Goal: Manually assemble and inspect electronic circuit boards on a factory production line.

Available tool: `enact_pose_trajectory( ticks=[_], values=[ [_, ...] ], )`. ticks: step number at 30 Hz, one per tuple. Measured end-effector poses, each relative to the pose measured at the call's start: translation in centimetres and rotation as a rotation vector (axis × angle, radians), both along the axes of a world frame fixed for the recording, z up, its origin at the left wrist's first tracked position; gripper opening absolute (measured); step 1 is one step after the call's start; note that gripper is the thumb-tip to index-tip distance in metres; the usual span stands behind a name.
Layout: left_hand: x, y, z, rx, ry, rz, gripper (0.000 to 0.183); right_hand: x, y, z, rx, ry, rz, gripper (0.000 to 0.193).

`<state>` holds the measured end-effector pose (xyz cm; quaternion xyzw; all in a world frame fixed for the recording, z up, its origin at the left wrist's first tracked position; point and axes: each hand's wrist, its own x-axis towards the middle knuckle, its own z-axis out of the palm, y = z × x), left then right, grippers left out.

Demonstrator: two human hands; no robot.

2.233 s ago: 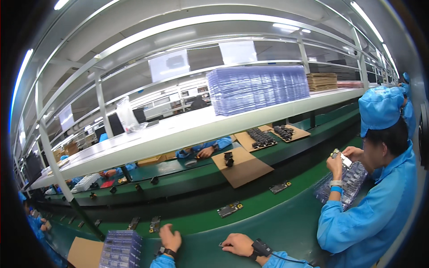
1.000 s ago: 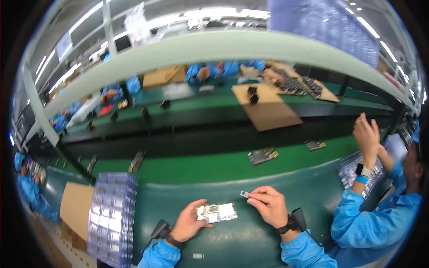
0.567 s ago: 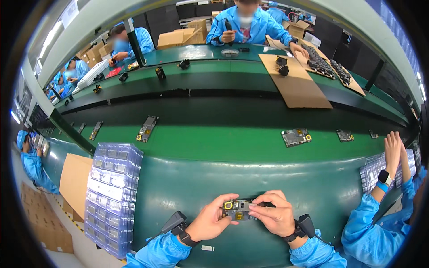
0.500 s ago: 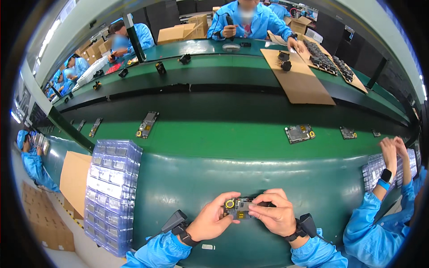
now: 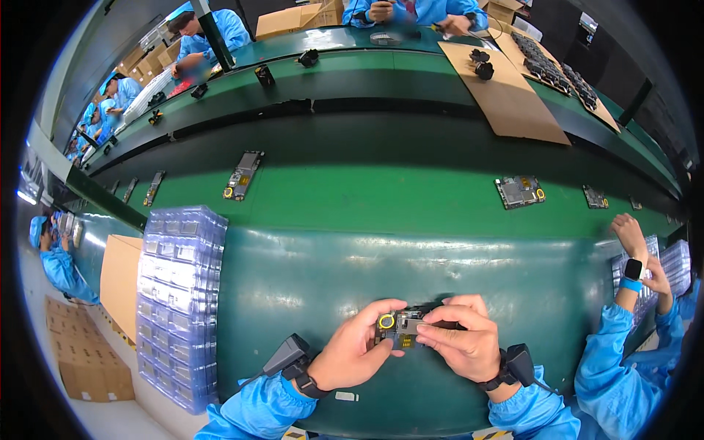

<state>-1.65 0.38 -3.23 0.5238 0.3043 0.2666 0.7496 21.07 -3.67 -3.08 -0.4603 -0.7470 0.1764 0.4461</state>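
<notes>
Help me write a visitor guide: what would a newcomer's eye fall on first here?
Probably the shiny, bluish clear plastic tray stack, left of the person's hands. Next, in the lower middle, the left hand holds a dark rectangular circuit board with a yellow ring, while the right hand pinches a small flat grey plate over it. Beyond, similar dark boards lie spaced along a bright green strip.

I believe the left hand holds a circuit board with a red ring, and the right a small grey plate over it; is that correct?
Almost: in the head view the ring is yellow, not red. The left hand holds the circuit board, and the right hand a small grey plate over it.
</notes>
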Motion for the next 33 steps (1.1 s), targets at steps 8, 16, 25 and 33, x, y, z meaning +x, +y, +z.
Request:
enact_pose_trajectory(
  ticks=[8, 16, 25, 33],
  values=[
    [0.13, -0.10, 0.11, 0.005, 0.016, 0.029, 0.057, -0.05, -0.03, -0.04, -0.031, -0.040, -0.024, 0.037],
    [0.19, -0.05, 0.11, 0.028, 0.026, 0.041, 0.056, -0.12, 0.10, -0.14, -0.034, -0.053, -0.029, 0.038],
    [0.11, -0.04, 0.21, 0.039, 0.036, 0.046, 0.056, -0.34, 0.13, -0.06, -0.027, -0.065, -0.040, 0.038],
    [0.42, -0.24, 0.16, 0.081, 0.138, 0.117, 0.034, -0.22, 0.13, -0.19, -0.001, -0.094, -0.034, 0.038]
  ],
)
